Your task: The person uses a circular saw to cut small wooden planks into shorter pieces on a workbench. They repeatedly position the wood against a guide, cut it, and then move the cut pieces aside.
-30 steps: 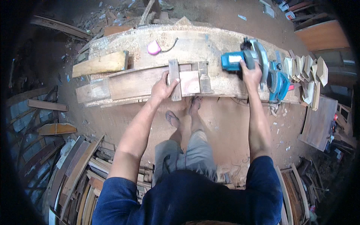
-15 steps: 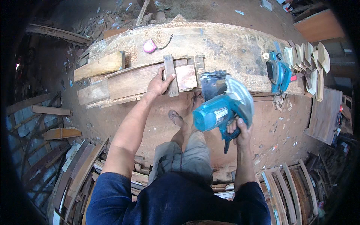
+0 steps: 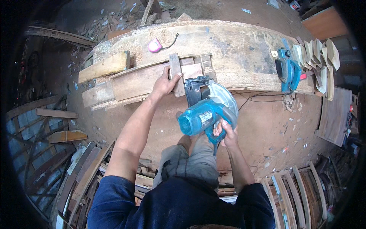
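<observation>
My right hand (image 3: 228, 134) is wrapped round the rear handle of a teal circular saw (image 3: 200, 116). The saw is at the bench's near edge, its base and blade guard beside a pale wood piece (image 3: 192, 70) that it partly covers. My left hand (image 3: 164, 86) grips a short wooden strip (image 3: 176, 72) laid crosswise over a long brown board (image 3: 137, 81), with the thumb along the strip's right side and fingers at its left. Whether the blade touches the wood is hidden by the saw's body.
A pink tape measure (image 3: 154, 45) and a thick plank (image 3: 105, 67) lie on the workbench (image 3: 236, 42). To the right stand a teal power planer (image 3: 286, 70) and several upright wood offcuts (image 3: 318, 57). A black cord (image 3: 253, 100) hangs below the near edge. Stacked boards (image 3: 291, 198) flank me.
The circular saw in my right hand has moved left, nearer the strip and pale wood piece. My left hand keeps its grip; the whole view has shifted slightly.
</observation>
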A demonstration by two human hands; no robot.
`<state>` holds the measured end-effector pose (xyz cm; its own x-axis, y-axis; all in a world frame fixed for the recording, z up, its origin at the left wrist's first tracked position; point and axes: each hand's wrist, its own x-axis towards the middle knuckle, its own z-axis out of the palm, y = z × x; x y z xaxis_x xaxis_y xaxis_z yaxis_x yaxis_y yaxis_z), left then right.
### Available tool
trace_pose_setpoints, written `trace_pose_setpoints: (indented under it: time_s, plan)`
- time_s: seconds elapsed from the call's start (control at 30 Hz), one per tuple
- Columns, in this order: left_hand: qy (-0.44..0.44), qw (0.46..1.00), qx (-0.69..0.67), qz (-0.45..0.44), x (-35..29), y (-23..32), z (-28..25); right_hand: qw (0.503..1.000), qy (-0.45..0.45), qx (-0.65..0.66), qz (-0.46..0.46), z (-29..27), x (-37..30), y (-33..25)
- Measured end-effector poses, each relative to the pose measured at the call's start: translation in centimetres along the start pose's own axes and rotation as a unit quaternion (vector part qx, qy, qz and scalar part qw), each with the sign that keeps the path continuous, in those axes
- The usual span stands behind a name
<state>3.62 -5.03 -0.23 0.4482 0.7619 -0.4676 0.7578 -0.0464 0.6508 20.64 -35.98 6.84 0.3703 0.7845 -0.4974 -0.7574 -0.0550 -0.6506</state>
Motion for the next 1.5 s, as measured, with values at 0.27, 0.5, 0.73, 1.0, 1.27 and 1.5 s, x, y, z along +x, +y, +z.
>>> trace_pose_setpoints:
  time_s: [0.27,0.5,0.73,1.0,1.27,1.5]
  plan:
    - [0.011,0.999,0.039,0.007,0.4,-0.9,0.3,1.000,-0.003,-0.007,0.004,0.7,0.4,-0.1]
    - [-0.002,0.999,0.038,-0.012,0.1,0.1,0.2,1.000,-0.003,-0.010,0.004,1.0,1.0,-0.4]
    - [-0.003,0.999,0.034,-0.013,0.1,0.1,0.1,1.000,0.002,-0.018,0.004,2.0,1.8,-1.0]
    - [-0.007,0.999,0.032,-0.019,0.3,0.0,0.1,1.000,-0.010,-0.021,-0.004,2.3,2.8,-1.2]
    - [-0.011,0.999,0.026,-0.021,0.2,0.5,0.0,1.000,-0.013,-0.019,-0.001,2.7,4.1,-1.6]
    - [-0.013,0.999,0.024,-0.018,0.3,0.2,0.0,0.999,-0.009,-0.045,0.010,3.6,5.4,-1.9]
